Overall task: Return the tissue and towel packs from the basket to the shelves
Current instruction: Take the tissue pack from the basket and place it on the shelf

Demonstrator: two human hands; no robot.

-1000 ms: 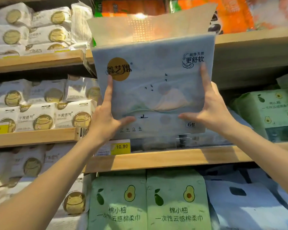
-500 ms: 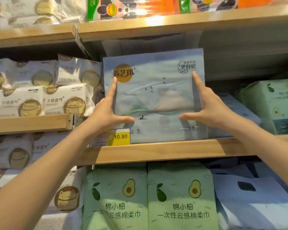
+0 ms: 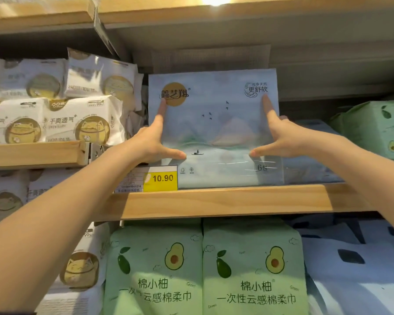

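Note:
A pale blue tissue pack [image 3: 214, 137] with a gold circle logo and a mountain print stands upright on the middle wooden shelf [image 3: 225, 201]. My left hand [image 3: 150, 142] presses on its left side, index finger up by the logo and thumb across the front. On the right side my right hand [image 3: 275, 135] mirrors it, index finger near the top corner text. Both hands grip the pack between them. The basket is out of view.
White cat-print packs [image 3: 82, 119] fill the left shelves. Green avocado-print packs [image 3: 203, 269] sit on the shelf below, a green pack [image 3: 373, 128] at right, flat blue packs [image 3: 312, 155] beside the held one. A yellow 10.90 price tag [image 3: 160, 178] hangs at the shelf edge.
The pack came down from in front of the upper shelf and now rests on the middle shelf, pushed further in. Both hands stayed on its sides.

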